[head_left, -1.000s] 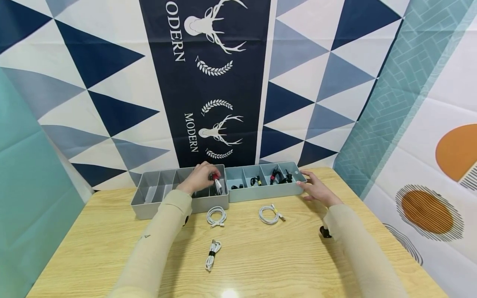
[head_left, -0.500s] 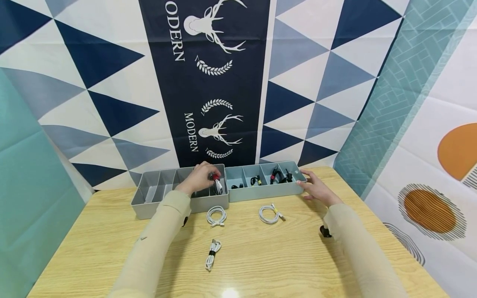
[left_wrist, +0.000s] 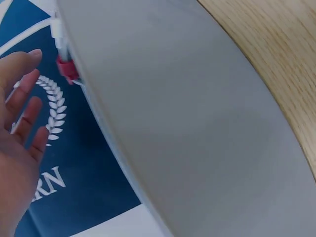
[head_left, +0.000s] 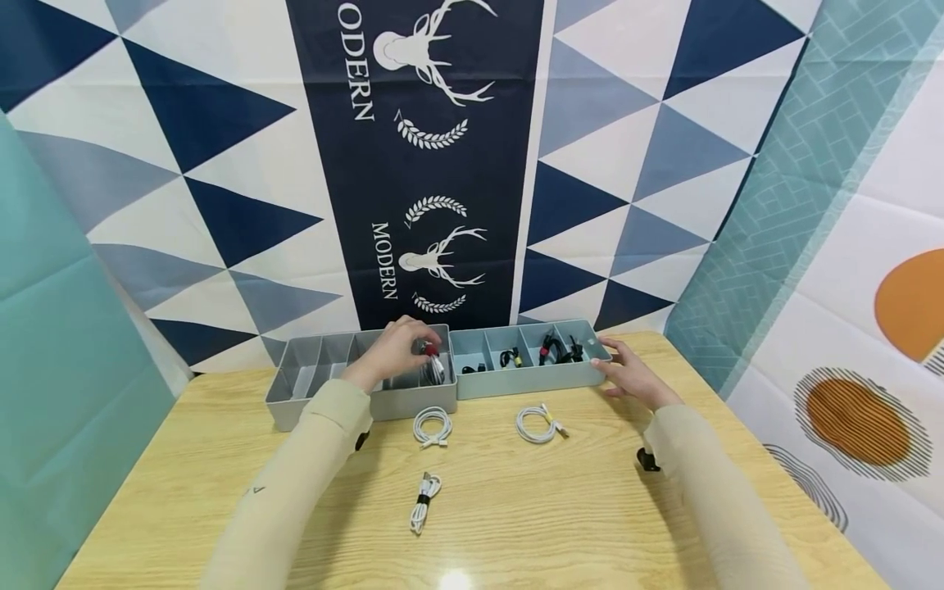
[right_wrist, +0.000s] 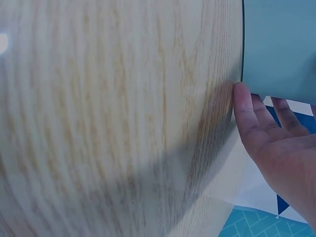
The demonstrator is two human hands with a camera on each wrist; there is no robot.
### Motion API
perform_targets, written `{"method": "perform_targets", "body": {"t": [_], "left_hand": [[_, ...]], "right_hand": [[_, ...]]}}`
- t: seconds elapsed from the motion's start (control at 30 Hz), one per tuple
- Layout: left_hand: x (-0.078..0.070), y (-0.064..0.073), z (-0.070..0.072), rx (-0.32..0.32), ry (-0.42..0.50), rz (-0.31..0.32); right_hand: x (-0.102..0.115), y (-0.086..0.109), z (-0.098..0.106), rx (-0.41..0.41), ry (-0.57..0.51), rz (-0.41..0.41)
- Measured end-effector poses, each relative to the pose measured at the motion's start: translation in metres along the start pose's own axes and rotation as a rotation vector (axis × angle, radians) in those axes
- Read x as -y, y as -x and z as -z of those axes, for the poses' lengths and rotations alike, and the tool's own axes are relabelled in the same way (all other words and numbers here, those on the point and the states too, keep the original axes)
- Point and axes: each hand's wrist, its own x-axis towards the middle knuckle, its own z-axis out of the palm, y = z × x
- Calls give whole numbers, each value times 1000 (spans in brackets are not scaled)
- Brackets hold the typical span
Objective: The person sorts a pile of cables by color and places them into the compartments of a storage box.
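My left hand hovers over the grey divided box, its fingers loosely bent and holding nothing. Just beyond its fingertips, a white cable with a red tie sits in the box's rightmost compartment. In the left wrist view the red tie shows over the rim, apart from the fingers. My right hand touches the right end of the blue divided box. Its fingers lie fairly straight against that end wall, as the right wrist view shows too.
Small dark cables lie in the blue box's compartments. On the wooden table, in front of the boxes, are a coiled white cable, another with a yellow tie and a white bundle with a black tie. Patterned cloth hangs behind.
The left hand has let go of the white cable with the red tie and drawn slightly left of it. The right hand stays at the blue box's end; the head view shifts slightly.
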Motion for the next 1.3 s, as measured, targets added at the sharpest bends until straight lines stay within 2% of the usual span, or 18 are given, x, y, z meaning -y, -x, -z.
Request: {"method": "perform_targets", "body": {"t": [0.13,0.33,0.57,0.73,0.93,1.07,1.3], "left_hand": [[-8,4,7,-14,-4,19],[-25,14,18,-31,-18,96],[-37,32,26,-118,-3,125],[-45,48,30,-156,-5,165],[-56,68,29,-194,-1,180],[-62,79,25,-211,-2,166],[-75,96,18,-220,12,174]], "right_hand": [[-3,-1,1,5,-13,9],[-2,2,2,7,-23,14],[-5,3,4,15,-17,10],[-2,4,2,29,-15,19],[-1,1,1,24,-17,9],[0,1,1,21,-10,-4],[1,2,1,34,-7,20]]}}
